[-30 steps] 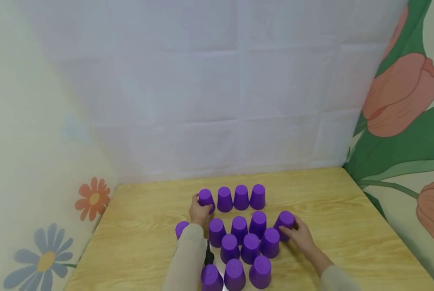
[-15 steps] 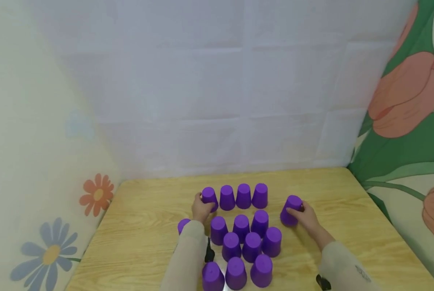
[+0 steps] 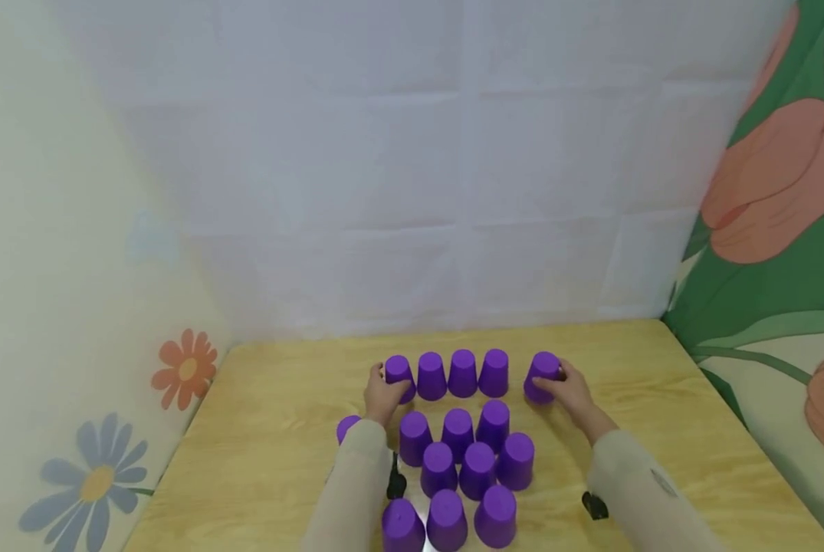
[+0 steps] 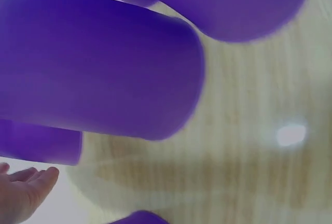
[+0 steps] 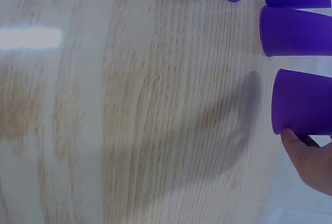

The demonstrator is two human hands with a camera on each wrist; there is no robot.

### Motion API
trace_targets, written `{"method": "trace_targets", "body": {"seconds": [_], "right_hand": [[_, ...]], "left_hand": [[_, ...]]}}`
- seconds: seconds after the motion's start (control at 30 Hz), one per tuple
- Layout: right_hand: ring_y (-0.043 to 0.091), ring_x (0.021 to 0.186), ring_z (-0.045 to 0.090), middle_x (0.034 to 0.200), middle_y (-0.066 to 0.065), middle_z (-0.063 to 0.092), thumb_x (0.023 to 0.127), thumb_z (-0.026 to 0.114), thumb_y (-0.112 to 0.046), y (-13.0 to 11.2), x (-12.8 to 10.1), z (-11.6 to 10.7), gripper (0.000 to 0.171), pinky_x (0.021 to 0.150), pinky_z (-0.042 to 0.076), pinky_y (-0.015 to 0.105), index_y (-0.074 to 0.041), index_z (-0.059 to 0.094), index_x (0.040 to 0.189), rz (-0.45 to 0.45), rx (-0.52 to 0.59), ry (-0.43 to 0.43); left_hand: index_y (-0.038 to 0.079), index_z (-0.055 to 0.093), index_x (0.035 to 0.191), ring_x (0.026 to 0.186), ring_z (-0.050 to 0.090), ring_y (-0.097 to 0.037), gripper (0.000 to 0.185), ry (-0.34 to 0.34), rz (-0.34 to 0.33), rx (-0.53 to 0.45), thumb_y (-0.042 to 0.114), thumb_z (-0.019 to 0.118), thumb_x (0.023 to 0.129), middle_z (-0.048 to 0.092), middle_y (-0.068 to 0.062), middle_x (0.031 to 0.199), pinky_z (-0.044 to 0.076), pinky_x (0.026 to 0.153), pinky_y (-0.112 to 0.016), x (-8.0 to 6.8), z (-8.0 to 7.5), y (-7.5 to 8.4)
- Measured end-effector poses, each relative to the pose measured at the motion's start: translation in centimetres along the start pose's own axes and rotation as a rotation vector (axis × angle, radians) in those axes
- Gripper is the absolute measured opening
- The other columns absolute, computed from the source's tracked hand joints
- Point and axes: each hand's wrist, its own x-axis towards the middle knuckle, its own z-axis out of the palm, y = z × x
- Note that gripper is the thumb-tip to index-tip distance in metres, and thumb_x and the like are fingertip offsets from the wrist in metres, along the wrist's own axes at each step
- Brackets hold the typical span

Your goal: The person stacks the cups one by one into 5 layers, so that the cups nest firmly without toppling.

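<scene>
Wooden bench (image 3: 660, 399) carries purple cups, all upside down; a back row of four stands close together, with a cluster of nine or so nearer the person and one lone cup (image 3: 346, 427) at the left, partly hidden by the left sleeve.

Left hand (image 3: 381, 397) grips the leftmost cup (image 3: 399, 376) of the back row, fingers curled round its left side; cup stands on the bench, just beside its neighbour (image 3: 431, 375); the left wrist view shows this cup's wall very close and blurred, with fingertips at the lower left corner.

Right hand (image 3: 572, 391) holds a separate cup (image 3: 541, 376) at the right end of the back row, thumb and fingers wrapped about its right side; this cup leans slightly left and sits apart from the row's fourth cup (image 3: 494, 372), a visible gap between them; whether its rim rests fully on the bench cannot be told.
</scene>
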Motion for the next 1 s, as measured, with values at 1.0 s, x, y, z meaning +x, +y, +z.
{"method": "trace_targets", "body": {"seconds": [1.0], "right_hand": [[0.049,0.13,0.032,0.139,0.038,0.031,0.085,0.061,-0.006,1.2,1.9,0.7,0.065,0.111,0.028,0.053,0.014,0.027,0.137,0.049,0.047,0.014]], "left_hand": [[0.006,0.018,0.148,0.142,0.014,-0.038,0.079,0.022,0.159,-0.057,0.016,0.065,0.085,0.018,-0.018,0.154,0.016,0.115,-0.058,-6.6,-8.3,4.2]]}}
